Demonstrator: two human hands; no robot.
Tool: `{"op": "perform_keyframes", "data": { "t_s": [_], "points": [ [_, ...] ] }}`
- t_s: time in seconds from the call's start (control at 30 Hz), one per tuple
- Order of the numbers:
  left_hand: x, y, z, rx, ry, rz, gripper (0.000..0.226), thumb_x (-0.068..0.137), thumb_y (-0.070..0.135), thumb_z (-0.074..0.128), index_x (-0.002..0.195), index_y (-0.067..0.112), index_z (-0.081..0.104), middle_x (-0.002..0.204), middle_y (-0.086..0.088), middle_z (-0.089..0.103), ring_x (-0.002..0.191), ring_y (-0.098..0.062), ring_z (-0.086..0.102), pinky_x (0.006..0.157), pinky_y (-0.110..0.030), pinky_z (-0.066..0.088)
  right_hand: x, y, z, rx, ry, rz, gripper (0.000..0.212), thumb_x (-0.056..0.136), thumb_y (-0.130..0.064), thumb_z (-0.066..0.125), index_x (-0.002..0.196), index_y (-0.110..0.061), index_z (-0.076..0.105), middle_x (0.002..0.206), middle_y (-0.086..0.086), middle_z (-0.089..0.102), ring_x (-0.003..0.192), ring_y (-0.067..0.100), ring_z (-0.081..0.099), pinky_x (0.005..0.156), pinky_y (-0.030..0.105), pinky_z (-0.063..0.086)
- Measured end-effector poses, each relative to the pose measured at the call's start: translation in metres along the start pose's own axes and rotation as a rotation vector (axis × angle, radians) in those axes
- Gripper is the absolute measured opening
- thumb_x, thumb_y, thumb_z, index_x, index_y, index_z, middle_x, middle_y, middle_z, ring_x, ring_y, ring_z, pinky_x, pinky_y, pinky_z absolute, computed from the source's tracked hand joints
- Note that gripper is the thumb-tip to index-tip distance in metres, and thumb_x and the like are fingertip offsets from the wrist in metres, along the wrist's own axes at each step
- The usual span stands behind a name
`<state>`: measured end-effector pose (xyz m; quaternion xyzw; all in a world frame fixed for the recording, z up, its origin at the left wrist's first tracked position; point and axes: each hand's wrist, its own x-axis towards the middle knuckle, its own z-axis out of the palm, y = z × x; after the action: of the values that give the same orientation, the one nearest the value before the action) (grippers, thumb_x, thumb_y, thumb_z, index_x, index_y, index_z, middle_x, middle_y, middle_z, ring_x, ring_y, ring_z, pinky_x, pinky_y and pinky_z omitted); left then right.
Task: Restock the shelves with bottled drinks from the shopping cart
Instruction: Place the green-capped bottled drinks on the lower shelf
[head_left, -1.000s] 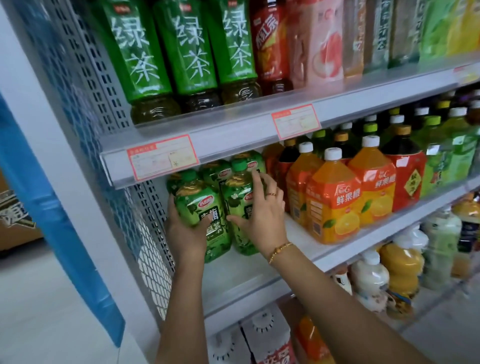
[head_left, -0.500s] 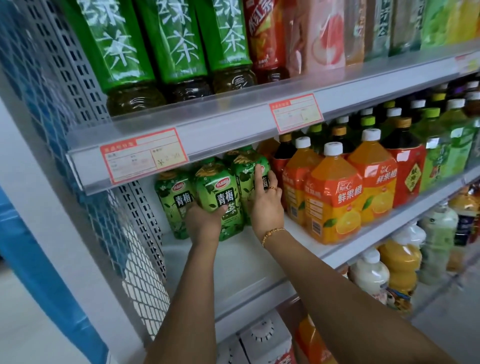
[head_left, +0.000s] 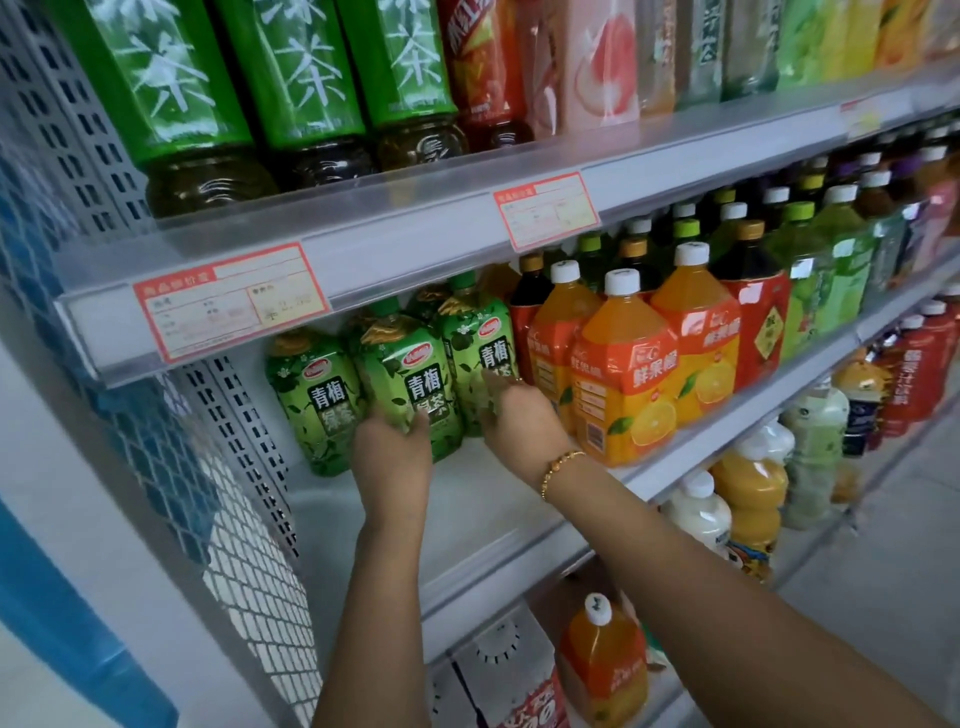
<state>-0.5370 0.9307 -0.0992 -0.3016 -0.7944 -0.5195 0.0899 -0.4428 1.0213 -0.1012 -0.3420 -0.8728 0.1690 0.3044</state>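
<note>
Easing off the green tea bottles now standing upright: left hand sliding down to the middle bottle's base, right hand opening, fingers only brushing the label.

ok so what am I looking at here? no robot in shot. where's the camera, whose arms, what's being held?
There is no robot: a person works with bare hands, and the one camera sits on their head, looking forward and down, so the arms reach in from the bottom edge.

They face a store shelf of drinks. At its left end stand green plum tea bottles. The left hand is against the front of the middle green bottle. The right hand, with a gold bracelet on its wrist, rests against the next green bottle. A third green bottle stands untouched to the left. The blur hides whether either hand has a closed grip.

To the right are orange juice bottles; above are tall green tea bottles. The shopping cart is out of view.
</note>
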Motion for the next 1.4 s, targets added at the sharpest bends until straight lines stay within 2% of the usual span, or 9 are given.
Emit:
{"op": "perform_keyframes", "data": {
  "t_s": [0.1, 0.27, 0.5, 0.63, 0.83, 0.9, 1.0, 1.17, 1.4],
  "points": [
    [-0.046, 0.032, -0.009, -0.173, 0.002, 0.187, 0.021, 0.091, 0.027, 0.058, 0.094, 0.009, 0.068, 0.088, -0.004, 0.071, 0.080, -0.020, 0.065, 0.070, -0.024, 0.043, -0.043, 0.000, -0.054, -0.103, 0.019, -0.080, 0.020, 0.089, -0.022, 0.051, 0.080, -0.011, 0.066, 0.082, 0.011, 0.068, 0.076, 0.027, 0.064, 0.065, 0.032, 0.051],
    [-0.124, 0.098, 0.023, -0.443, -0.414, 0.394, 0.051, 0.088, 0.055, 0.049, 0.062, 0.012, 0.055, 0.058, -0.002, 0.062, 0.062, -0.020, 0.063, 0.059, -0.037, 0.049, -0.131, 0.033, -0.171, -0.275, 0.036, 0.043, 0.038, 0.090, -0.040, 0.053, 0.070, -0.009, 0.061, 0.064, 0.006, 0.060, 0.060, 0.020, 0.053, 0.056, 0.034, 0.045],
    [-0.234, 0.198, 0.117, -0.534, -1.028, 0.631, 0.009, 0.086, 0.030, 0.064, 0.083, 0.021, 0.064, 0.079, 0.011, 0.065, 0.077, 0.002, 0.061, 0.064, -0.010, 0.047, -0.243, 0.151, -0.318, -0.532, -0.026, 0.685, 0.031, 0.086, -0.046, 0.059, 0.091, -0.016, 0.065, 0.090, 0.001, 0.065, 0.079, 0.016, 0.058, 0.070, 0.030, 0.049],
    [-0.292, 0.242, 0.187, -0.286, -1.386, 0.813, 0.033, 0.080, 0.027, 0.072, 0.110, 0.019, 0.061, 0.110, 0.003, 0.063, 0.093, -0.008, 0.059, 0.080, -0.022, 0.050, -0.294, 0.225, -0.349, -0.620, -0.254, 0.989, 0.043, 0.084, -0.044, 0.063, 0.108, -0.008, 0.065, 0.111, 0.007, 0.064, 0.096, 0.022, 0.061, 0.081, 0.031, 0.048],
    [-0.340, 0.253, 0.250, 0.159, -1.385, 0.822, 0.037, 0.079, 0.024, 0.073, 0.113, 0.014, 0.061, 0.101, 0.002, 0.056, 0.099, -0.022, 0.058, 0.073, -0.025, 0.042, -0.303, 0.289, -0.319, -0.510, -0.362, 1.039, 0.043, 0.090, -0.037, 0.058, 0.113, -0.001, 0.060, 0.093, 0.008, 0.063, 0.093, 0.026, 0.061, 0.069, 0.027, 0.049],
    [-0.347, 0.238, 0.256, 0.075, -1.331, 0.799, 0.012, 0.082, 0.016, 0.069, 0.091, 0.014, 0.062, 0.085, 0.001, 0.057, 0.090, -0.024, 0.061, 0.061, -0.022, 0.038, -0.310, 0.308, -0.307, -0.428, -0.363, 1.093, 0.042, 0.090, -0.038, 0.057, 0.111, -0.002, 0.060, 0.072, 0.002, 0.054, 0.085, 0.024, 0.062, 0.052, 0.022, 0.045],
    [-0.348, 0.224, 0.255, -0.085, -1.318, 0.744, 0.008, 0.081, 0.015, 0.069, 0.084, 0.011, 0.062, 0.079, 0.000, 0.060, 0.077, -0.019, 0.059, 0.061, -0.025, 0.041, -0.310, 0.327, -0.297, -0.337, -0.317, 1.111, 0.041, 0.087, -0.036, 0.063, 0.112, -0.005, 0.056, 0.081, 0.004, 0.062, 0.071, 0.020, 0.069, 0.041, 0.022, 0.050],
    [-0.345, 0.219, 0.258, -0.053, -1.306, 0.697, 0.016, 0.081, 0.023, 0.069, 0.089, 0.012, 0.061, 0.085, -0.003, 0.063, 0.081, -0.020, 0.061, 0.071, -0.032, 0.051, -0.302, 0.330, -0.290, -0.326, -0.306, 1.080, 0.045, 0.090, -0.030, 0.059, 0.121, -0.002, 0.045, 0.089, 0.007, 0.058, 0.054, 0.012, 0.057, 0.041, 0.020, 0.046],
    [-0.337, 0.209, 0.239, -0.097, -1.113, 0.683, 0.030, 0.073, 0.034, 0.076, 0.090, 0.013, 0.063, 0.084, 0.001, 0.063, 0.078, -0.017, 0.060, 0.064, -0.028, 0.049, -0.298, 0.315, -0.299, -0.383, -0.188, 0.997, 0.038, 0.090, -0.034, 0.057, 0.112, -0.002, 0.057, 0.091, 0.007, 0.056, 0.080, 0.019, 0.053, 0.069, 0.026, 0.045]
  ]
}}
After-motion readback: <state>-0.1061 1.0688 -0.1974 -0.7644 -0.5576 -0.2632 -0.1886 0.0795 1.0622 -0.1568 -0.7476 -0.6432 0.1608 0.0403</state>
